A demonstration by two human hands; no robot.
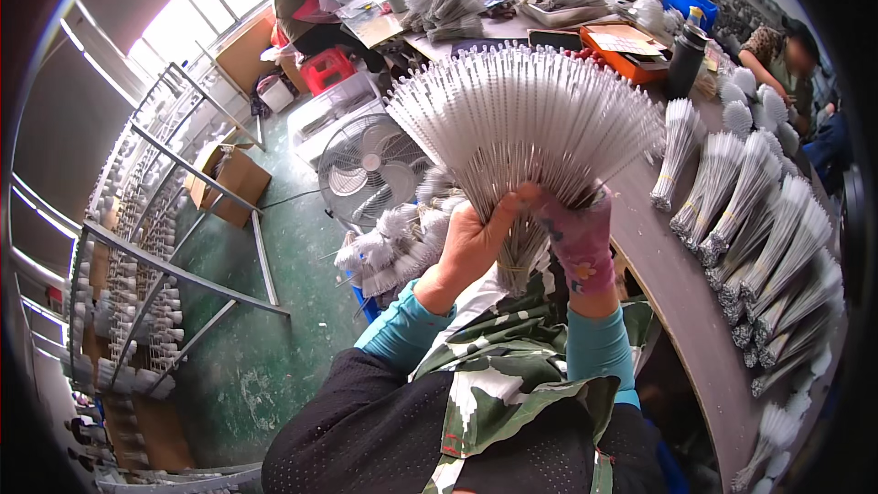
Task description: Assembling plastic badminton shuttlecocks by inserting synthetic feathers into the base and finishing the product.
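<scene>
Brushes (530, 119) with white bristles and thin wire stems spread upward in a wide fan, held in front of the person's body, above the lap and beside the counter (654, 261). The bare left hand (476, 242) was closed about the left side of the stems, its thumb laid across them; the right hand (583, 238), in a pink glove with a flower on it, gripped them from the other side, near the left thumb. Below both hands the stem ends gathered into a narrow bunch. Teal sleeves (599, 348) covered the forearms, and a camouflage apron (512, 357) lay over dark clothing. Along the counter to the right lay many bundles (722, 183) of similar white brushes, several with silvery ends. Farther up stood a dark bottle (686, 62), just beside an orange tray (622, 53). To the left of the hands, more white brushes (393, 242) were heaped near a round floor fan (370, 165). A cardboard box (229, 185) sat on the green floor (247, 348) by a metal rack (174, 265). One co-worker (300, 9) sat at the far upper left by a red stool (327, 71); another (777, 59) was at the right.
</scene>
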